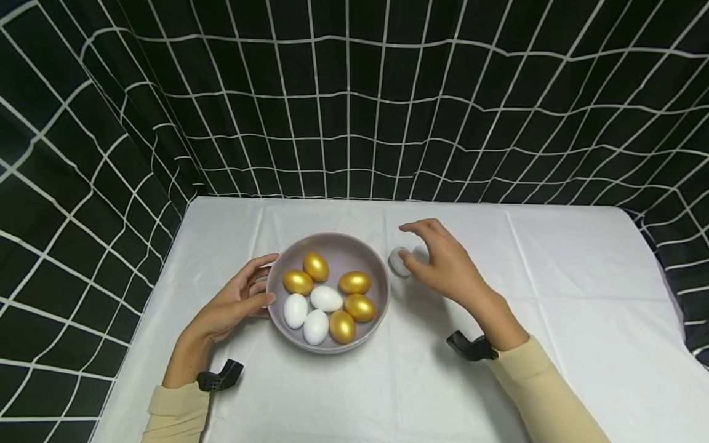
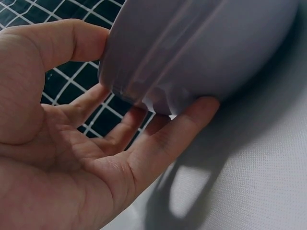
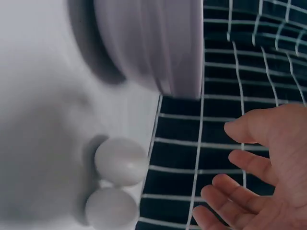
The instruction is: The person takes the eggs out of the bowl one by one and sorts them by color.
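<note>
A mauve bowl [image 1: 332, 240] stands on the white cloth, holding several golden eggs [image 1: 355, 282] and three white eggs [image 1: 326, 299]. My left hand [image 1: 238, 301] rests against the bowl's left side. In the left wrist view, its thumb touches near the rim and its spread fingers touch the outer wall [image 2: 201, 57]. To the right of the bowl, my right hand [image 1: 443, 264] hovers over two white eggs lying side by side on the cloth, partly hidden by it in the head view. Nothing is in its loosely bent fingers; the right wrist view shows both eggs [image 3: 121, 161] apart from them.
White cloth [image 1: 581, 295] covers the table. A black curtain with a white grid [image 1: 360, 111] hangs behind the table's far edge and along both sides. Black wrist devices [image 1: 220, 376] sit on both wrists, below the tan sleeves' cuffs.
</note>
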`<state>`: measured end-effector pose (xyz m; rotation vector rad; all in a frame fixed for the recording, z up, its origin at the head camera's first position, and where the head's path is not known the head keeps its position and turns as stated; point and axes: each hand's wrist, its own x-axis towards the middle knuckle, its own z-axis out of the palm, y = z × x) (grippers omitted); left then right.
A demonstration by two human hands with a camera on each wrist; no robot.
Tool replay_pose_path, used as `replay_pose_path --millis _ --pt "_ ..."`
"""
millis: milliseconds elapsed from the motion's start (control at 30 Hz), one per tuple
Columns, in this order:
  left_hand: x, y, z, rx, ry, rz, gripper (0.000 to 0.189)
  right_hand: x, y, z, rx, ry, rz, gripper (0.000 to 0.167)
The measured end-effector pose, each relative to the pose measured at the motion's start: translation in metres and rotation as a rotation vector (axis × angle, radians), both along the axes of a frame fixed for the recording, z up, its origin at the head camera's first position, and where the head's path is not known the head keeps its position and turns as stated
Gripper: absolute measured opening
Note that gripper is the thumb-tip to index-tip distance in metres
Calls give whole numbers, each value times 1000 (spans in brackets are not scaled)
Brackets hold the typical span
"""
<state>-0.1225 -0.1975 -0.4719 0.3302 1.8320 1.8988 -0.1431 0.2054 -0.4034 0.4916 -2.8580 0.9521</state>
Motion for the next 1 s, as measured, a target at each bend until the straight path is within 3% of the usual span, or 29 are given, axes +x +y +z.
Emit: replay_pose_path --millis 200,467,1000 --pt "0 0 -1 -1 2 -4 76 0 -21 9 30 11 97 44" --pt "0 0 1 -11 4 -2 77 -2 -46 19 80 -2 296 42" --pt "0 0 0 -8 9 2 77 -9 -90 22 130 -170 549 37"
